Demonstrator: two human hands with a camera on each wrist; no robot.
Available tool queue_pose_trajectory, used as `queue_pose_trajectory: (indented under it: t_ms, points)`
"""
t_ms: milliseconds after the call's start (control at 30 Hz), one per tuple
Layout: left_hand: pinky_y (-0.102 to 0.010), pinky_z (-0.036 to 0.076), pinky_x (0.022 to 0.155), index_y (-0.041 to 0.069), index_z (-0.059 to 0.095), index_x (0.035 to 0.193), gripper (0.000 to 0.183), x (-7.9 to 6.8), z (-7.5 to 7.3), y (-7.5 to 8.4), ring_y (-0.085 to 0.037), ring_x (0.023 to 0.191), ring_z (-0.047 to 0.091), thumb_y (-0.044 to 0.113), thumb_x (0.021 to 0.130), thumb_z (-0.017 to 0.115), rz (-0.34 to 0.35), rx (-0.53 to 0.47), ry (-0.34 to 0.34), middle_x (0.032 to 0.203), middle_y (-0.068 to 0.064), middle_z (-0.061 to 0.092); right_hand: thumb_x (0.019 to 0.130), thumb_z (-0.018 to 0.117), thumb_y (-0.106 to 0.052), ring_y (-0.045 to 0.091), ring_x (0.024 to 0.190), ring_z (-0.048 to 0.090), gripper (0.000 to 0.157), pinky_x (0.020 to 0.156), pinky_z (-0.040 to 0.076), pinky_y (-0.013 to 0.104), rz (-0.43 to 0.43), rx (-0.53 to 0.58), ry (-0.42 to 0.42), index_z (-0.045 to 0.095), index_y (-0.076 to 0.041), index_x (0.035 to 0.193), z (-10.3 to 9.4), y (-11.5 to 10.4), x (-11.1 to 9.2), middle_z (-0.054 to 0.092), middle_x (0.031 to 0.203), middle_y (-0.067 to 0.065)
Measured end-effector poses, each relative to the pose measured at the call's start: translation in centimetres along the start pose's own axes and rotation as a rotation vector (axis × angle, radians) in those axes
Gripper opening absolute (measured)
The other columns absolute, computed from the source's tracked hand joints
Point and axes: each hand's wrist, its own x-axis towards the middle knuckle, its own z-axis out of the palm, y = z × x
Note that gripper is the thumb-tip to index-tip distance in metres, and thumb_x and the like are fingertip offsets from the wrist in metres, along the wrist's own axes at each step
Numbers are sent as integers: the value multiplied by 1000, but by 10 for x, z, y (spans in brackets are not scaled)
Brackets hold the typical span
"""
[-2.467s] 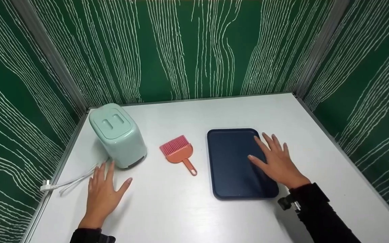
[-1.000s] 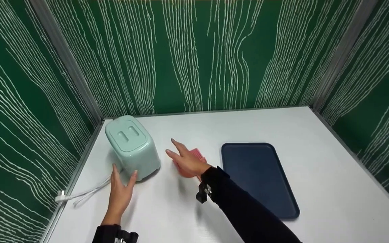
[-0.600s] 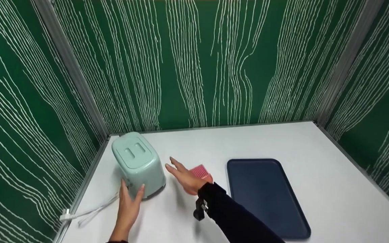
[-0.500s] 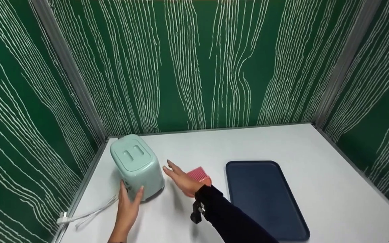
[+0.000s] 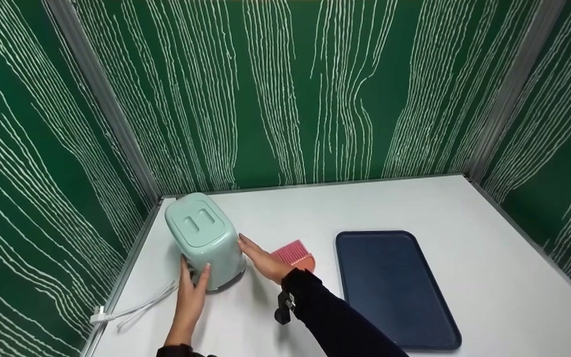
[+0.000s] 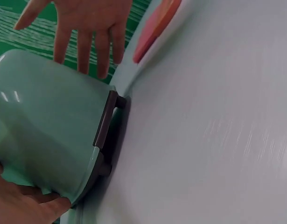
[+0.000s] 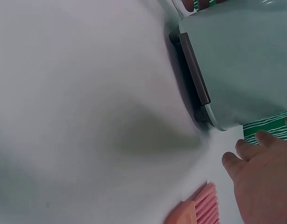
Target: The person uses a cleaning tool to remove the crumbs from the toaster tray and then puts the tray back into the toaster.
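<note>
A mint-green toaster (image 5: 206,243) with a lid on top stands upright at the table's left. My left hand (image 5: 190,302) is at its near left corner, thumb against the front and fingers along the left side; the left wrist view shows these fingers (image 6: 36,200) low on the body. On the opposite side my right hand (image 5: 265,260) has straight fingers, their tips right at the toaster's right wall. Partly covered by that hand and wrist, a small orange brush (image 5: 306,262) with pink bristles lies on the table.
A dark blue rectangular tray (image 5: 394,287) lies flat to the right, beyond the right forearm. The toaster's white cord and plug (image 5: 101,316) trail to the left table edge. Green walls with white lines (image 5: 315,99) enclose the table on the back and both sides.
My right hand has moved left from above the tray, past the brush, to the toaster's right side. My left hand has come forward onto the toaster's near left corner. The head view has shifted.
</note>
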Motion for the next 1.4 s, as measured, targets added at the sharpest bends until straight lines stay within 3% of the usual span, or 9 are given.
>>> queue_pose_trajectory:
  t_ms: [200, 533, 967, 1167, 1400]
  points:
    - [-67, 14, 129, 16, -15, 170, 98, 1, 5, 8, -47, 162, 4, 54, 110, 52, -27, -14, -11, 177, -23, -6, 109, 31, -67, 30, 165, 7, 78, 131, 8, 63, -6, -5, 8, 15, -25, 173, -1, -4, -3, 15, 179, 4]
    - [-67, 11, 130, 17, -21, 168, 100, 2, 5, 18, -45, 162, -2, 47, 111, 55, 23, -56, -46, 177, -18, -13, 106, 33, -72, 32, 165, 7, 83, 130, 7, 68, -9, 21, 11, 14, -28, 173, -1, -10, -3, 14, 179, 4]
    - [-66, 2, 130, 9, -23, 166, 112, -13, 17, 9, -45, 162, -9, 58, 106, 57, -80, 20, -34, 175, -22, -19, 109, 31, -68, 34, 165, 6, 80, 129, 6, 70, -18, 59, -16, 13, -24, 173, 7, 8, -23, 12, 179, 6]
    - [-67, 3, 130, 9, -24, 166, 114, -19, 18, 8, -46, 161, -9, 56, 106, 60, -73, 6, -23, 175, -22, -19, 109, 30, -68, 35, 164, 7, 79, 129, 6, 71, -36, 64, -21, 14, -24, 173, 9, 11, -29, 12, 179, 6]
    - [-68, 3, 129, 13, -26, 165, 120, -23, 19, 13, -46, 161, -11, 66, 101, 60, -119, 9, -38, 175, -19, -22, 112, 29, -62, 37, 163, 15, 74, 130, 16, 65, -64, 91, -38, 15, -21, 173, 7, 9, -34, 14, 178, 9]
